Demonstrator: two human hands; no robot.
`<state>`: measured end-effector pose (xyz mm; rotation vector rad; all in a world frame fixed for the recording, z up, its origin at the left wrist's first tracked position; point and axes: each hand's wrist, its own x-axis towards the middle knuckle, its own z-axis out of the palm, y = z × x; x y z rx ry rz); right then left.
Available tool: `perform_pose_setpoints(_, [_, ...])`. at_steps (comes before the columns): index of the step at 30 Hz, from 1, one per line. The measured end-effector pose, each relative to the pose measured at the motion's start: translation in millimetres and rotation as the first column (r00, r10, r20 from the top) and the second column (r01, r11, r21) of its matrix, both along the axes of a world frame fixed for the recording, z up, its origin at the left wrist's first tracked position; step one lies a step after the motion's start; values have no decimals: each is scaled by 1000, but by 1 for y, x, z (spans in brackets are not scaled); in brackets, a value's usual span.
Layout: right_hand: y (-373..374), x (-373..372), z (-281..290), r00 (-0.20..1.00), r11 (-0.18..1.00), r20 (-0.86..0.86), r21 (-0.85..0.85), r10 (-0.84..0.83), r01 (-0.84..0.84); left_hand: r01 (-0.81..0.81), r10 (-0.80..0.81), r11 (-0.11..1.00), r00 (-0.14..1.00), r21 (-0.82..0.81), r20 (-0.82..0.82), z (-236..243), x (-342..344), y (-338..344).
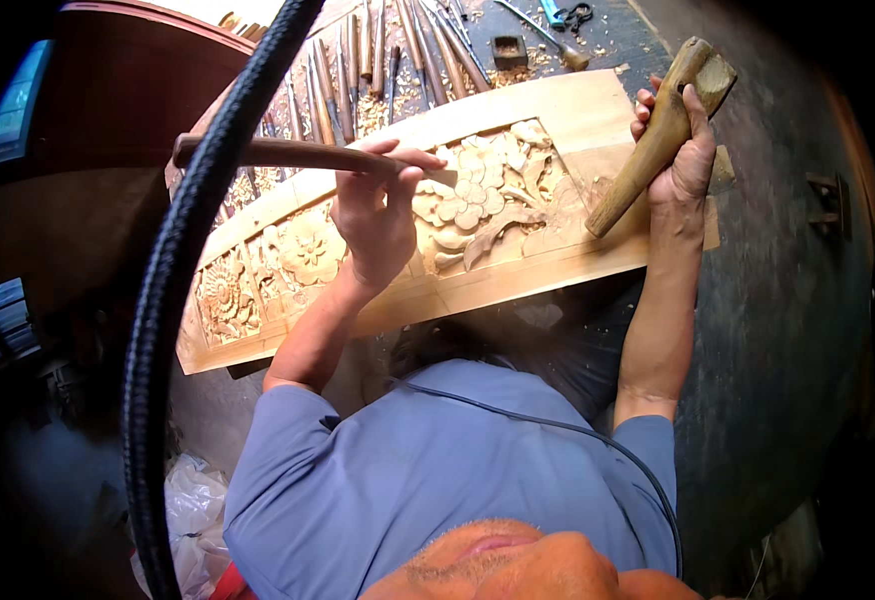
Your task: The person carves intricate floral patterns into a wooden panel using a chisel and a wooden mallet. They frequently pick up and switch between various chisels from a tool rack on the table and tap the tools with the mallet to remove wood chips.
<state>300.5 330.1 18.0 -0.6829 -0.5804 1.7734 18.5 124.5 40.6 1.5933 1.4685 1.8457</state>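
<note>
My left hand [376,222] is closed around a wood-carving chisel [303,154] whose long brown handle points out to the left. Its blade end, partly hidden by my fingers, is over the carved flower [470,203]; whether it touches the wood I cannot tell. A pale wooden panel [583,105] with an arched far edge lies beneath, carved with flowers and leaves in sunken fields. In my right hand [693,160] is a worn wooden mallet [648,170], gripped and held tilted at the panel's right end, with its thick head up and away from me.
Several chisels [428,55] lie in a fan beyond the panel among wood shavings [378,112]. Past its far edge are a small dark square block [509,52], a brush-like tool [570,57] and black scissors [579,15]. A black braided cable [158,300] crosses the left side.
</note>
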Motion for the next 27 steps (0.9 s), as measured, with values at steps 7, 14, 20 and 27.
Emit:
perform_pose_setpoints(7, [-1, -6, -1, 996, 1000, 88, 24, -9, 7, 136, -131, 982, 990, -131, 45, -20, 18, -19])
perform_pose_setpoints(14, [2, -4, -7, 997, 999, 74, 43, 22, -26, 173, -174, 978, 985, -120, 5, -24, 27, -18])
perform_pose_setpoints(20, [-2, -3, -4, 993, 997, 117, 73, 2, -10, 177, -170, 973, 984, -148, 60, -23, 30, -17])
perform_pose_setpoints(27, [3, 3, -8, 995, 997, 95, 58, 44, -49, 192, -189, 966, 981, -174, 32, -23, 30, -16])
